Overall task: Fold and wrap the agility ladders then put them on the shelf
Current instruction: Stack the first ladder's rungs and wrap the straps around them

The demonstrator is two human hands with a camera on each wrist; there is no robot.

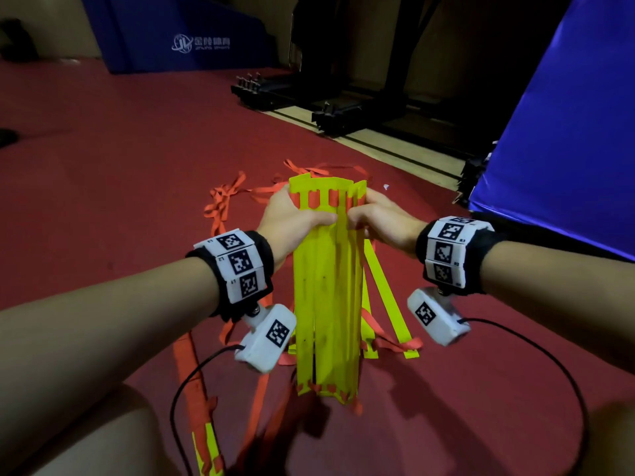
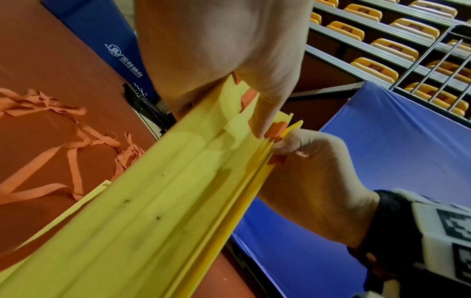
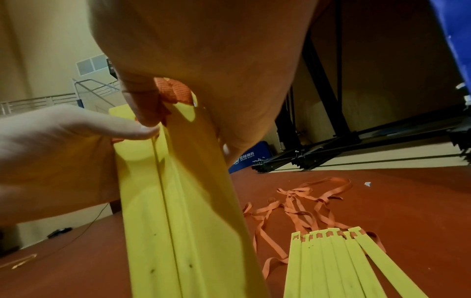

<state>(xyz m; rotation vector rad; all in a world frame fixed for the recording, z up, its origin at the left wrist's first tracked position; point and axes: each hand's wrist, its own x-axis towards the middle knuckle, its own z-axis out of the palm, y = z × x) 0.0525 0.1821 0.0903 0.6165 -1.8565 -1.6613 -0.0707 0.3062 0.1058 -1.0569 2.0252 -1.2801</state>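
Both hands grip the far end of a gathered bundle of yellow rungs [image 1: 326, 286], flat, stiff, smooth plastic slats stacked face to face and held lifted above the red floor [image 1: 120, 166]. The left hand [image 1: 292, 219] curls round the bundle's left side with its thumb pressed on the top slat; the right hand [image 1: 379, 219] closes on the right edge, its fingers pinching the slat ends together. Each slat end has a notched slot through which orange webbing straps [image 1: 223, 204] pass; the straps are thin, woven and limp, lying in loose tangles on the floor beyond the hands. A second set of yellow slats [image 3: 339, 262] lies fanned flat on the floor beside the held bundle, its strap threaded through the same notches. A glossy blue padded mat [image 1: 567, 132] stands to the right, and another blue pad with white printed lettering [image 1: 178, 36] sits further back.
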